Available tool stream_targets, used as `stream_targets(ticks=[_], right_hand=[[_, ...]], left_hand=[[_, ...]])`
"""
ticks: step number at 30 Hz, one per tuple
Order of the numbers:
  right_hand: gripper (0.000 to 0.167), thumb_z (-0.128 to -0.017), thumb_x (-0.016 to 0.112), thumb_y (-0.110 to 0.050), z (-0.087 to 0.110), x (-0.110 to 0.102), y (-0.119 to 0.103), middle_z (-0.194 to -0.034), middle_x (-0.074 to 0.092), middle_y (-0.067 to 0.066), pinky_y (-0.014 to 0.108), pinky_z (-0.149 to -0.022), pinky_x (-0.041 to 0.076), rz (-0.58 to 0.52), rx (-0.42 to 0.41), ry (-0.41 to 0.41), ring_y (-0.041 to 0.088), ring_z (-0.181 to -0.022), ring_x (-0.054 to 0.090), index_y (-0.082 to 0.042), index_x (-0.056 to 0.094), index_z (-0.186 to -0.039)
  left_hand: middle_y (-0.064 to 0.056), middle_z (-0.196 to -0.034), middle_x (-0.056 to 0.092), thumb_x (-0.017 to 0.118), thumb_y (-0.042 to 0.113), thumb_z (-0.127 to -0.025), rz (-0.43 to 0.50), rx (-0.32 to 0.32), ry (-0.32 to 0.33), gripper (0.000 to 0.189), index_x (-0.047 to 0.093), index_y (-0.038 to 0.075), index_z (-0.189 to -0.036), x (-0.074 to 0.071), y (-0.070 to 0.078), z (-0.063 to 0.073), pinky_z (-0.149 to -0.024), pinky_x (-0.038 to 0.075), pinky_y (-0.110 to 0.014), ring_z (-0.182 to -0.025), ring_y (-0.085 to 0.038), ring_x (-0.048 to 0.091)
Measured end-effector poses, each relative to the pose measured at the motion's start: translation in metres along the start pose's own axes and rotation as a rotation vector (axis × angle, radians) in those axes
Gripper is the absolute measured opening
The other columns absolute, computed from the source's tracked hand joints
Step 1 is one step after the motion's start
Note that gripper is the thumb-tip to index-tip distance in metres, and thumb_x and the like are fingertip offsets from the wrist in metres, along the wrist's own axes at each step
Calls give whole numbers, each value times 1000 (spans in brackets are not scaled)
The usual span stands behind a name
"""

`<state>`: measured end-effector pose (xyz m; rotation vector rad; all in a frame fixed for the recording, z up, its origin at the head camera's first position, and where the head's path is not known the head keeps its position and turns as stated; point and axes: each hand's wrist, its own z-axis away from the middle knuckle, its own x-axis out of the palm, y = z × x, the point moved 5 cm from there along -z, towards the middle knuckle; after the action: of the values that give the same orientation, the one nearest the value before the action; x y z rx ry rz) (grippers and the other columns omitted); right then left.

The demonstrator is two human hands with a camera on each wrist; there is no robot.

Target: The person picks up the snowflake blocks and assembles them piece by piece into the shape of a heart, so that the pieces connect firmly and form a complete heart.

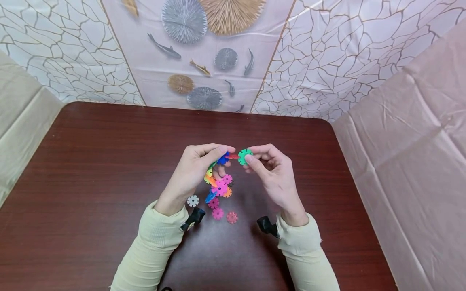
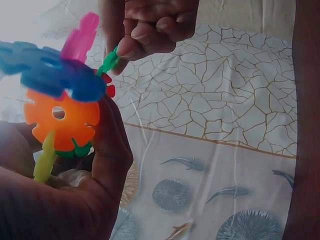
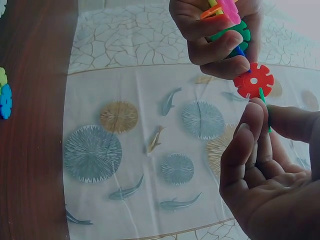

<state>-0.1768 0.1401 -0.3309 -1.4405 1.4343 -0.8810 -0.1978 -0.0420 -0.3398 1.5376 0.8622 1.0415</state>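
Note:
My left hand [image 1: 194, 165] grips a chain of notched plastic discs joined at their slots. Fingers and thumb are at a blue disc [image 1: 223, 158], and a red disc [image 3: 254, 81] sticks out from it toward the right. An orange disc [image 2: 62, 120], a yellow disc [image 2: 45, 162] and a large pink disc [image 1: 219, 188] trail below this hand. My right hand [image 1: 278, 173] pinches a green disc [image 1: 244, 157] between thumb and fingers. In the right wrist view its edge meets the rim of the red disc, roughly crosswise. Part of the chain is hidden by the left palm.
On the dark wooden table [image 1: 109, 182] lie a white disc [image 1: 193, 200], a bright pink disc [image 1: 217, 213] and a dull red disc [image 1: 231, 217], all near the forearms. A patterned cloth [image 1: 204, 68] rises behind the table's far edge.

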Motion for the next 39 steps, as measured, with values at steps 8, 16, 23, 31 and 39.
stream_targets(ticks=[8, 16, 23, 31, 39], right_hand=[[20, -89, 69, -1, 1, -1, 0, -89, 71, 14, 34, -68, 59, -64, 0, -3, 35, -68, 65, 7, 63, -105], [17, -87, 70, 3, 0, -1, -1, -90, 72, 13, 36, -68, 59, -123, -3, -22, 28, -67, 68, 7, 64, -102], [16, -85, 70, 4, 0, -2, -1, -90, 72, 13, 35, -67, 59, -146, 4, -18, 21, -66, 69, 6, 66, -100], [16, -85, 72, 3, 1, -2, -3, -89, 72, 12, 34, -67, 59, -99, 16, -19, 21, -66, 69, 6, 67, -100], [17, -85, 70, 5, 2, -3, 0, -91, 72, 13, 37, -68, 59, -134, 22, -25, 21, -67, 69, 6, 66, -101]], left_hand=[[-24, -83, 64, 62, 20, -96, -23, 10, 11, 25, 72, 0, -107, 2, -1, 0, -55, 54, -28, -59, -26, 60], [-19, -79, 65, 63, 19, -96, -47, 21, 30, 23, 73, 0, -103, 3, 1, 0, -54, 53, -28, -57, -22, 58], [-19, -78, 64, 63, 19, -96, -67, 26, 36, 21, 74, 3, -101, 5, 1, 1, -55, 54, -30, -58, -24, 59], [-14, -74, 63, 63, 23, -96, -128, 39, 29, 21, 75, 6, -100, 8, 1, 2, -58, 55, -34, -61, -35, 58], [-14, -76, 64, 63, 23, -96, -93, 17, 23, 22, 74, 4, -100, 8, -1, 0, -58, 56, -34, -58, -28, 59]])
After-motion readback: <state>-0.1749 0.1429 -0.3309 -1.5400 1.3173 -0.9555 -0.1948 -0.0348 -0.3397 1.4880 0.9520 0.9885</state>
